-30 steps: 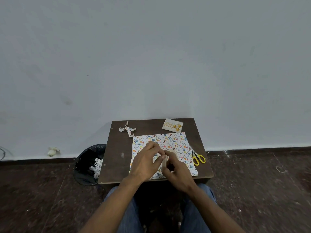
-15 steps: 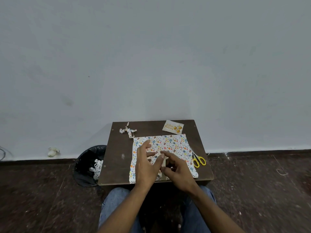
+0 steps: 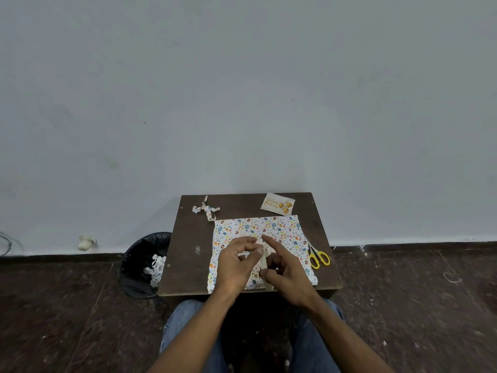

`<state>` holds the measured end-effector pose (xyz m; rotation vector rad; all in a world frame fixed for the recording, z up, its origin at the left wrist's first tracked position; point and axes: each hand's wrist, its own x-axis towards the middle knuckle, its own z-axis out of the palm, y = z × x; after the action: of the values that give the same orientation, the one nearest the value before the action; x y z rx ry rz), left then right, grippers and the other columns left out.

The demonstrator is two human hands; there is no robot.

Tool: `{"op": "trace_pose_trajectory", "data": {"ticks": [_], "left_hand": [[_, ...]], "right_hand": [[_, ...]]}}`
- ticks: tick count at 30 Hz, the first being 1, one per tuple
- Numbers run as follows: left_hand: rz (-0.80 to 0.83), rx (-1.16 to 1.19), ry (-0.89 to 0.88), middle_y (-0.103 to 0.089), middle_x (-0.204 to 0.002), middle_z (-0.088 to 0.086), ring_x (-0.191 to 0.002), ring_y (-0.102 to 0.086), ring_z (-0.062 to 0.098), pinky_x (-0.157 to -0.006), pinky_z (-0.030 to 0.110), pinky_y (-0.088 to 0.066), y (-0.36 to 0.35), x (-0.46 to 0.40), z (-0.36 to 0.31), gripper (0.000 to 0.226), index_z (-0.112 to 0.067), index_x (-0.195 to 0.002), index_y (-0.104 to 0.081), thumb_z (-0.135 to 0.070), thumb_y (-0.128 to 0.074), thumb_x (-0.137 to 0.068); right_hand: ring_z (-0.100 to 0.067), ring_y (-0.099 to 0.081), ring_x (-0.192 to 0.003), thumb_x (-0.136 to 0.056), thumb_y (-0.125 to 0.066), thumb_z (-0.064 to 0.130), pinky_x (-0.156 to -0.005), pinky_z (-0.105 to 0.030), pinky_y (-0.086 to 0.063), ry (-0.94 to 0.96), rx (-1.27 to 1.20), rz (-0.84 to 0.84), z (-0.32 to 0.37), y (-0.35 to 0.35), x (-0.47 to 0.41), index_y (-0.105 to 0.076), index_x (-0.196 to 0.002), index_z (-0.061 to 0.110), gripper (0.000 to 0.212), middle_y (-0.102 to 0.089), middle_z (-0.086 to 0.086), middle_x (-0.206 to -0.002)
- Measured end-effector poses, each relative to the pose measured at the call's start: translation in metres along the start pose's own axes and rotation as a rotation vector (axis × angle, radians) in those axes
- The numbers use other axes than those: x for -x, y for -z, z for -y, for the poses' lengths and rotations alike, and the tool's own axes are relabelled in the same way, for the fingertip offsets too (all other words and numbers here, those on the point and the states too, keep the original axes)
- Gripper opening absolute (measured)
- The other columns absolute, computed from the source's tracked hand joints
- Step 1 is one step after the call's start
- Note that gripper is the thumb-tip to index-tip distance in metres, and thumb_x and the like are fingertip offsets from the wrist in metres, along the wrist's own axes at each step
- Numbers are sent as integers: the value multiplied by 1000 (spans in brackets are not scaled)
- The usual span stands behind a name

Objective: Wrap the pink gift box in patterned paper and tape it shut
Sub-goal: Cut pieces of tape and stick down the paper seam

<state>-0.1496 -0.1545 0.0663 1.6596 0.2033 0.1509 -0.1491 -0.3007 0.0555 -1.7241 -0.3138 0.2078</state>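
Note:
Patterned paper, white with coloured balloons, lies spread on the small dark table. No pink of the box shows; paper and hands cover the middle. A cream strip of tape runs from the middle of the paper towards its near edge. My left hand has its fingers curled, with thumb and forefinger pinching the strip's far end. My right hand is just right of the strip. Its forefinger points straight away from me, while its thumb and curled fingers hold the strip lower down.
Yellow-handled scissors lie at the paper's right edge. A birthday card and a crumpled paper offcut sit at the table's far side. A black bin with scraps stands on the floor to the left. A wall rises behind.
My left hand went from flat on the paper to fingers curled at the tape's far end. My right forefinger has straightened out. The view dipped slightly.

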Motion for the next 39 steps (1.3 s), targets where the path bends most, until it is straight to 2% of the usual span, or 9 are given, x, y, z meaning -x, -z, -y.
{"op": "trace_pose_trajectory", "data": {"ticks": [6, 9, 13, 18, 23, 28, 30, 34, 39], "left_hand": [[34, -33, -69, -65, -94, -12, -102, -62, 8, -83, 34, -50, 1, 1, 0, 37, -39, -67, -74, -6, -76, -82], [122, 11, -70, -65, -95, -8, -107, -62, 6, -83, 33, -53, 4, 3, -3, 32, -34, -70, -75, -4, -76, -81], [175, 84, -25, -67, -97, -4, -100, -63, 2, -83, 33, -53, 7, -1, -15, 23, -23, -78, -77, -1, -74, -82], [214, 55, 133, -68, -113, -9, -114, -60, 10, -90, 33, -52, 10, -11, -21, 33, -25, -97, -67, 2, -75, -80], [186, -12, 247, -62, -114, 3, -88, -67, 24, -66, 36, -55, 7, -13, -27, 33, -30, -96, -61, -1, -71, -83], [153, -13, 223, -60, -103, 8, -78, -64, 20, -58, 29, -57, 4, -12, -35, 33, -19, -100, -60, 10, -62, -86], [150, -24, 215, -60, -97, 7, -74, -62, 16, -57, 26, -55, 4, -13, -35, 34, -19, -100, -60, 11, -61, -86], [175, -71, 192, -56, -93, 7, -72, -58, 17, -61, 30, -57, 8, -13, -32, 33, -22, -100, -60, 8, -62, -86], [222, -89, 180, -55, -91, 7, -71, -57, 17, -60, 29, -56, 11, -12, -30, 32, -22, -102, -60, 7, -63, -87]], "right_hand": [[-10, -50, -64, -89, -59, -5, -67, -27, -47, -48, -45, -86, -4, -4, 2, -35, -147, 26, 70, -52, 5, -61], [-18, -52, -67, -91, -58, -3, -66, -26, -47, -69, -77, -122, -2, -3, -1, -36, -147, 26, 67, -51, -15, -66], [-3, -56, -60, -96, -58, 2, -62, -17, -45, -97, -122, -118, 2, 0, -3, -39, -144, 19, 54, -60, 1, -62], [-16, -67, -78, -95, -64, 12, -74, -25, -53, -53, -132, -93, 5, 0, 1, -42, -141, 26, 54, -67, -9, -77], [-21, -66, -84, -92, -67, 5, -73, -25, -51, -36, -108, -31, 0, 3, 3, -40, -142, 28, 62, -70, -8, -92], [-18, -68, -88, -90, -68, 4, -76, -31, -56, -56, -103, 2, -3, 7, 5, -42, -142, 27, 63, -72, -3, -96], [-19, -69, -90, -90, -68, 5, -80, -33, -57, -75, -51, -41, -5, 13, 5, -50, -136, 28, 55, -74, -2, -94], [-15, -66, -73, -91, -67, 10, -72, -39, -56, -261, 220, -321, -23, 44, -7, -70, -114, 20, 25, -72, 2, -77], [-28, -63, -97, -90, -57, 28, -79, -34, -47, -639, 823, -337, -42, 90, -7, -68, -104, 24, 18, -63, -3, -110]]}}
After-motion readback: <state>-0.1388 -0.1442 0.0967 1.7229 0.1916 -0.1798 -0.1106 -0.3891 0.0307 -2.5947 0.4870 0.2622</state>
